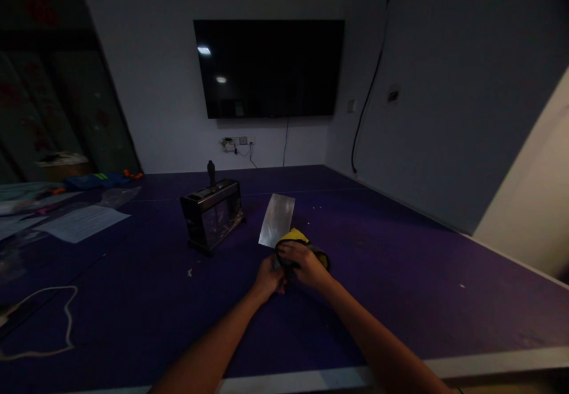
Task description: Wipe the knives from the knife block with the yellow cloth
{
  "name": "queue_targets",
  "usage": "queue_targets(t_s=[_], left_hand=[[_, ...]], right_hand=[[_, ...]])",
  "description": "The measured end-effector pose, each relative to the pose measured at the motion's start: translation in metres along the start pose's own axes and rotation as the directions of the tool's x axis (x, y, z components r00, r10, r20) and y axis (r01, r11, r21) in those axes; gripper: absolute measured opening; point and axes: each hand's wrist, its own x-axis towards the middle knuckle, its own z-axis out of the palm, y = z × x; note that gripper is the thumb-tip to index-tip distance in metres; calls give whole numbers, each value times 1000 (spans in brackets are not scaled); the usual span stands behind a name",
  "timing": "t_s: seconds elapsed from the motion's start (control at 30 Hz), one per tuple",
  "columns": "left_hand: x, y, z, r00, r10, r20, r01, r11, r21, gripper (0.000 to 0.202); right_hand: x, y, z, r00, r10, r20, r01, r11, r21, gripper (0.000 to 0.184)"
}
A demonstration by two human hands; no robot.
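The bare left forearm (208,343) comes in from seven o'clock and slants up toward between one and two, while the bare right forearm (377,329) enters from five and slants toward between ten and eleven. The right hand (306,262) lies with its back uppermost and its fingers (291,250) bent over toward nine or ten o'clock. Just beside it, toward eight or nine o'clock, the left hand (268,276) sits slightly lower, curled in a grip and partly hidden.
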Motion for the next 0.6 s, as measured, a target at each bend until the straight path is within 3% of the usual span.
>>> queue_targets(t_s=[0.27,0.6], left_hand=[[1,1,0,998,-55,3,54,990,129,38],[1,3,1,991,-67,114,33,962,271,40]], right_hand=[[1,13,-2,999,42,11,-39,980,-193,65],[-4,25,-22,962,207,-181,-271,821,-503,70]])
